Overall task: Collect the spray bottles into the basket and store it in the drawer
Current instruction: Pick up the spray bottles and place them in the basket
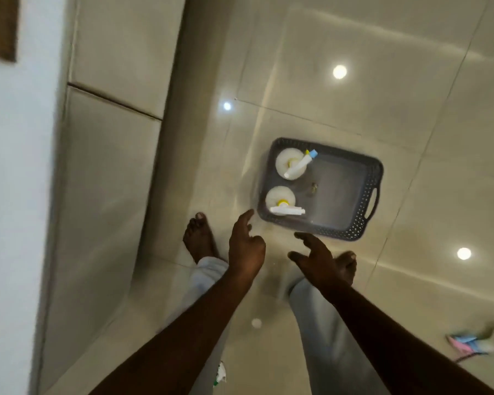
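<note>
Head cam, looking down at tiled floor (354,89). Person stands barefoot, both arms stretched fwd and down.

Basket (374,195): grey, perforated walls, slot handle on the far short side. Sits flat on the floor, just ahead of the feet.

Bottles: 2 spray bottles upright inside basket, both in the end nearest the cabinet. Far bottle (290,166) has white body, yellow collar, blue nozzle tip. Near bottle (278,198) has white body, yellow collar, white trigger head. Rest of basket floor bare apart from a small dark speck, too blurred to ID.

Left hand (246,246): open, fingers loosely spread, index pointing toward near corner of basket; holds nothing, close to the rim but not touching.
Right hand (322,260): open, fingers curled slightly, palm turned inward; holds nothing, just short of basket's near long side.

Cabinet fronts (109,155) at left, w/ a horizontal seam btwn two panels; prob. the drawer bank, all shut as far as visible.

Progress, est.: collection step looks done, since no loose spray bottle visible on the floor. Some blurred coloured stuff at bottom right edge, can't ID. Left: grip basket w/ both hands, lift, open drawer, set basket in, close. Roughly halfway.
</note>
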`<state>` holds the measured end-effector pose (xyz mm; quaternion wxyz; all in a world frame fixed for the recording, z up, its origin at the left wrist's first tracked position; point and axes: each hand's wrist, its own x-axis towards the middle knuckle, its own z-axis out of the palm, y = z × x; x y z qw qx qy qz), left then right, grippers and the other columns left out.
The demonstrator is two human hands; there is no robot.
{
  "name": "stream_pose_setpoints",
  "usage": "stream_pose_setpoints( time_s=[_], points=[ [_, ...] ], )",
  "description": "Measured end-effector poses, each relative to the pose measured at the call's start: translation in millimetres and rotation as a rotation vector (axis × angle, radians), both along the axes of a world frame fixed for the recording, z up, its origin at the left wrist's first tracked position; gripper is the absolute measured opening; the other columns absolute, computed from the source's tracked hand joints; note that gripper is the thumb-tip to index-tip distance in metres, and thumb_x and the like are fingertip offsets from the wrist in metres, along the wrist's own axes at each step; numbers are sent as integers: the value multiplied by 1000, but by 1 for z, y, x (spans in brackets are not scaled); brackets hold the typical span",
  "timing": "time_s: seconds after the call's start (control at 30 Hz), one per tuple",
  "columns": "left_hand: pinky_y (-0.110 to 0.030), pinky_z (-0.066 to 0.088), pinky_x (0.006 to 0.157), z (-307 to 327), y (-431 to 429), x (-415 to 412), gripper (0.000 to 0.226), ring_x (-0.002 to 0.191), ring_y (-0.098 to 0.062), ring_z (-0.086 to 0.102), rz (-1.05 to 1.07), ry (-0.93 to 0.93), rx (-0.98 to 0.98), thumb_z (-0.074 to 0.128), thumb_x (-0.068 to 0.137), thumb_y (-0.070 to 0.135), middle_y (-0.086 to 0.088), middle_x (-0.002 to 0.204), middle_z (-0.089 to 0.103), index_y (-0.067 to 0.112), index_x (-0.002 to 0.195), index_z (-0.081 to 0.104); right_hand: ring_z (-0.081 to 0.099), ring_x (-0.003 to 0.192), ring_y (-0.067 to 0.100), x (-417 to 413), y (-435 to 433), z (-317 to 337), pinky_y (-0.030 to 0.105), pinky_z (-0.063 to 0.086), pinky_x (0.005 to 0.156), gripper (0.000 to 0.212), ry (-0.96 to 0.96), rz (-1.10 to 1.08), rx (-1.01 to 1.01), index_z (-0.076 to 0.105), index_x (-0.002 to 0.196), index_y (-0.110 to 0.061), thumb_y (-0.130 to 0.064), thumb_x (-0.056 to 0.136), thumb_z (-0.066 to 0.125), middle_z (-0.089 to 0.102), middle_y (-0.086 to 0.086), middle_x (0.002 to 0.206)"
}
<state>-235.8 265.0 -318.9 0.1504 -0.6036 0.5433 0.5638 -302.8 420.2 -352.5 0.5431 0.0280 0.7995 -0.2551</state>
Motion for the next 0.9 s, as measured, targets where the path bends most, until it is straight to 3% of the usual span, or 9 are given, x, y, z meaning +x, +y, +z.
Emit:
stream_pose_setpoints(
  time_s=[0.1,0.2,0.27,0.33,0.43,0.53,0.63,0.73,0.9],
  points=[
    [-44,48,115,64,-19,12,62,137,-22,57,95,62,-42,54,94,-12,9,146,56,20,147,55,52,108,-3,12,-17,78,-16,14,80,45,73,13,-14,69,137,-20,-19,93,79,67,5,139],
    [-30,50,108,133,-45,28,56,132,-9,56,154,121,-90,60,96,-4,47,125,42,33,138,60,56,112,7,21,-46,152,-19,8,79,37,81,41,-67,72,129,-23,-18,94,79,68,-1,127],
    [-23,48,105,174,-68,40,54,134,-7,55,161,168,-132,61,97,0,32,135,49,39,134,59,57,104,-5,25,-72,192,-18,14,78,32,86,50,-118,70,122,-32,-19,94,79,65,-14,120],
    [-23,49,105,206,-94,49,52,131,-5,57,179,195,-185,61,98,2,11,141,57,40,133,59,56,106,-20,29,-99,224,-15,26,79,32,51,66,-185,68,120,-39,-20,96,77,62,-26,121],
    [-26,55,98,244,-144,61,49,114,10,60,284,226,-253,61,98,5,14,127,65,43,128,61,58,112,-22,30,-155,263,-6,40,82,35,71,65,-285,71,123,-36,-18,95,78,66,-23,132],
    [-26,53,96,268,-197,71,46,128,-9,61,371,248,-309,61,99,6,10,139,64,38,132,60,55,118,-23,26,-216,287,-3,43,83,36,142,102,-384,70,126,-35,-19,95,78,67,-20,132],
    [-19,51,90,281,-259,78,44,130,-13,61,409,277,-413,64,99,8,10,143,62,34,135,61,61,119,-10,16,-285,303,8,50,91,29,160,68,-451,71,124,-38,-26,97,75,70,-18,128],
    [-28,55,101,290,-333,80,45,129,-10,59,358,286,-568,65,99,9,9,144,59,29,139,60,68,117,9,12,-358,311,36,60,100,27,30,-65,-457,72,126,-30,-31,99,72,73,-12,122],
    [-18,37,115,289,-451,64,55,150,-24,42,51,214,-893,66,99,13,-8,162,43,18,152,50,67,123,20,18,-464,299,40,61,100,19,-237,-275,-512,72,117,-25,-31,100,71,70,1,129]
  ],
)
